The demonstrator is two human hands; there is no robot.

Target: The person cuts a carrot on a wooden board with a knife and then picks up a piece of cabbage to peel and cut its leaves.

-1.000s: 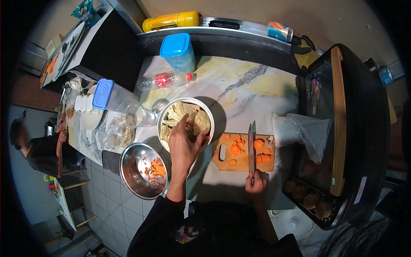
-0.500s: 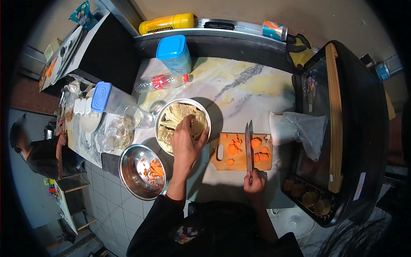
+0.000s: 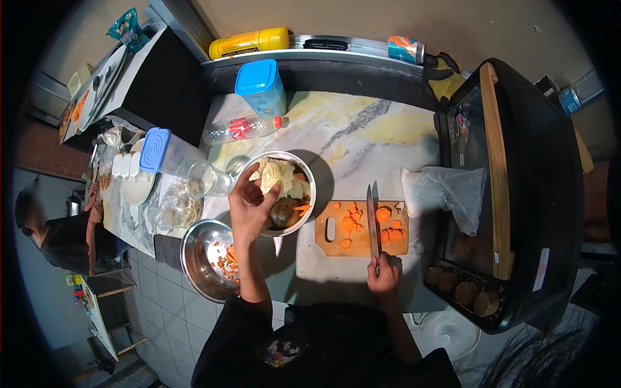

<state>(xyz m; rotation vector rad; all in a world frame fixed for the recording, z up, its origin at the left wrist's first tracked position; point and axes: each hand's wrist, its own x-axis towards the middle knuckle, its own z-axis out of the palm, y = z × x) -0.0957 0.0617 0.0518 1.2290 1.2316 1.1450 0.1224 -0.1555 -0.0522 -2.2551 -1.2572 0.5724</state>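
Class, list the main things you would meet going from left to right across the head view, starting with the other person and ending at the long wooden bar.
Other person, steel bowl, white-rimmed bowl, cutting board, plastic bag, long wooden bar.

Beyond the left hand (image 3: 248,212), a clear red-capped bottle (image 3: 221,132) lies on its side, just nearer than a blue-lidded container (image 3: 266,103). Farther out — along the ledge — sit a yellow canister (image 3: 249,43) and an orange-and-blue can (image 3: 404,49). A purple-lidded tub (image 3: 181,154) is left of that hand. To the right hand's (image 3: 383,275) right are a plastic bag (image 3: 449,194) and a black oven (image 3: 537,168) — and, far left, another person (image 3: 65,246).
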